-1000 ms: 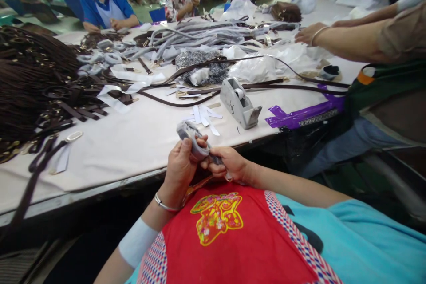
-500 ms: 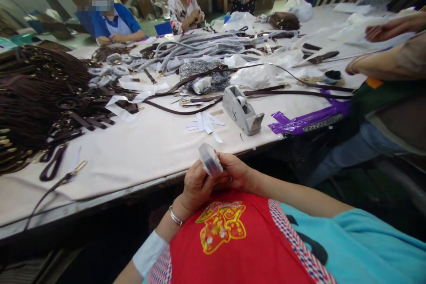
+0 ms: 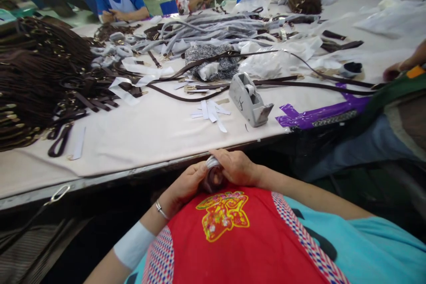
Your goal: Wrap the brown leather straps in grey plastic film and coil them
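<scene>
My left hand (image 3: 189, 182) and my right hand (image 3: 238, 167) meet at the table's front edge, above the red apron (image 3: 186, 239). Between them both hold a small coiled brown strap (image 3: 210, 183) with a whitish band round its upper side. The left fingers press on one side of the coil. My right hand closes over the top and far side, hiding part of it. Beyond the hands, a grey tape dispenser (image 3: 250, 102) stands on the table, and cut white paper strips (image 3: 210, 113) lie beside it.
Dark brown straps with metal clips are piled (image 3: 40, 84) on the left. Grey wrapped straps (image 3: 213, 29) and plastic bags (image 3: 273, 60) cover the middle. Purple tape (image 3: 319, 115) lies along the right edge. A metal clip (image 3: 60, 193) hangs off the front edge. Co-workers sit or stand around.
The coil has been turned and lowered towards the apron, so its brown inside shows. The clip at the left has slid off the table edge. The co-worker's arms at right have drawn back.
</scene>
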Action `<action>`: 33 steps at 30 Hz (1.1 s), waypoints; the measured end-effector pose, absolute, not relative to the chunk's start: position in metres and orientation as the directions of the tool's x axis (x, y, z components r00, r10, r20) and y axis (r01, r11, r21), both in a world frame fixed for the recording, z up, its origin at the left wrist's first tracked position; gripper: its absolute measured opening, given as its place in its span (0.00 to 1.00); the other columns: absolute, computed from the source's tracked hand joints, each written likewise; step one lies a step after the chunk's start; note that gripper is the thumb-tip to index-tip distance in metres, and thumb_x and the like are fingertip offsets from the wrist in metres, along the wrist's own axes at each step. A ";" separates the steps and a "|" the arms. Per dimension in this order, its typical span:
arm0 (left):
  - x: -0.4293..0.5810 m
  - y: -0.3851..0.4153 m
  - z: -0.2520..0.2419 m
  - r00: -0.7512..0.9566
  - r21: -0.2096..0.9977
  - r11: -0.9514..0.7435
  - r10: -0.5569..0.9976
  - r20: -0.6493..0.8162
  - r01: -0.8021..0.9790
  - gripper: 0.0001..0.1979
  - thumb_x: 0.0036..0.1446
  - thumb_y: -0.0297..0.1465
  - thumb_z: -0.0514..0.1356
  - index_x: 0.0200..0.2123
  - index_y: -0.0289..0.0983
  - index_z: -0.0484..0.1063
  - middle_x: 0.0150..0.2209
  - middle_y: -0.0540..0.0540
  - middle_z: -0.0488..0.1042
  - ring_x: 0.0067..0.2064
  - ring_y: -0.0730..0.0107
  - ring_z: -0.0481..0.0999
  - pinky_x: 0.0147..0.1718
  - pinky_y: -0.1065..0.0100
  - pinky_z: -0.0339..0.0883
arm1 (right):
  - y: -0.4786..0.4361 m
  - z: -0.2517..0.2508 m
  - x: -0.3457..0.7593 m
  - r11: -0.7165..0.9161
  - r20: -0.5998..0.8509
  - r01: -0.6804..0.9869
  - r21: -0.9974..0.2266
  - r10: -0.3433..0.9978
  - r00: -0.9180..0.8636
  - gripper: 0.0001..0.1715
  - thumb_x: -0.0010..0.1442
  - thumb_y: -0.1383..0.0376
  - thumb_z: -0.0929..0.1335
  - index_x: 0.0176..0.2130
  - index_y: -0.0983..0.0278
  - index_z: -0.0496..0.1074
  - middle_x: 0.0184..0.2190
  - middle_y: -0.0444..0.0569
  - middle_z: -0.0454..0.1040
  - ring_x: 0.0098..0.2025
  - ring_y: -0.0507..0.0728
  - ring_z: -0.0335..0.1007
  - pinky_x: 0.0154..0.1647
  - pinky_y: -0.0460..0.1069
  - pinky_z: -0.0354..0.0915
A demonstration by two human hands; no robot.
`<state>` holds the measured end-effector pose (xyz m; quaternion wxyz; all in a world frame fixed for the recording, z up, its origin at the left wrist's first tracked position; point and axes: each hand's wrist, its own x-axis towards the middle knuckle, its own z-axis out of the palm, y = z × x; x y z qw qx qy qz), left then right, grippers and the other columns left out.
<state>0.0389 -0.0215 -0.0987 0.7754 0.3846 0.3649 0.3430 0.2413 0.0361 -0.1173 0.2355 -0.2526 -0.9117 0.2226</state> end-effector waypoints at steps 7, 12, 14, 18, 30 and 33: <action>0.038 -0.031 -0.071 0.552 0.929 0.276 0.748 -0.368 0.246 0.18 0.66 0.44 0.51 0.37 0.34 0.68 0.32 0.50 0.66 0.33 0.72 0.63 0.33 0.71 0.60 | 0.040 -0.106 0.262 0.863 0.319 0.167 -0.476 0.346 -0.882 0.27 0.66 0.65 0.62 0.62 0.71 0.60 0.50 0.63 0.73 0.47 0.60 0.74 0.43 0.52 0.70; 0.044 -0.027 -0.067 0.542 0.873 0.119 0.742 -0.395 0.473 0.16 0.67 0.41 0.49 0.35 0.35 0.66 0.31 0.50 0.67 0.32 0.70 0.64 0.32 0.70 0.61 | 0.051 -0.083 0.269 0.914 0.150 0.164 -0.372 0.234 -0.961 0.29 0.67 0.55 0.65 0.59 0.71 0.64 0.51 0.62 0.73 0.51 0.62 0.69 0.51 0.57 0.63; 0.047 -0.024 -0.064 0.563 0.843 0.061 0.718 -0.410 0.535 0.15 0.66 0.39 0.48 0.34 0.35 0.66 0.32 0.49 0.69 0.33 0.69 0.66 0.34 0.70 0.62 | 0.051 -0.082 0.266 0.936 0.143 0.154 -0.315 0.207 -0.968 0.21 0.69 0.58 0.64 0.54 0.70 0.67 0.47 0.59 0.75 0.49 0.61 0.69 0.50 0.56 0.60; 0.052 -0.018 -0.056 0.622 0.805 -0.052 0.665 -0.413 0.591 0.15 0.67 0.38 0.47 0.35 0.36 0.66 0.33 0.48 0.71 0.33 0.69 0.68 0.34 0.70 0.63 | 0.046 -0.086 0.259 0.964 0.159 0.106 -0.245 0.148 -0.976 0.12 0.70 0.67 0.61 0.42 0.68 0.72 0.41 0.54 0.75 0.43 0.57 0.68 0.46 0.53 0.58; 0.040 -0.034 -0.085 0.419 0.896 0.195 0.830 -0.367 0.399 0.22 0.68 0.44 0.44 0.30 0.36 0.65 0.28 0.51 0.64 0.30 0.71 0.62 0.31 0.70 0.58 | 0.060 -0.084 0.278 0.761 0.330 0.425 -0.490 0.613 -0.718 0.23 0.65 0.55 0.67 0.53 0.67 0.71 0.51 0.60 0.71 0.53 0.63 0.66 0.54 0.57 0.60; 0.035 -0.043 -0.096 0.334 0.910 0.254 0.870 -0.363 0.326 0.22 0.68 0.45 0.45 0.29 0.36 0.63 0.28 0.51 0.62 0.30 0.71 0.61 0.30 0.70 0.56 | 0.053 -0.093 0.283 0.336 0.102 0.479 -0.811 0.887 -0.450 0.17 0.65 0.56 0.64 0.40 0.67 0.75 0.35 0.52 0.75 0.37 0.57 0.70 0.39 0.51 0.65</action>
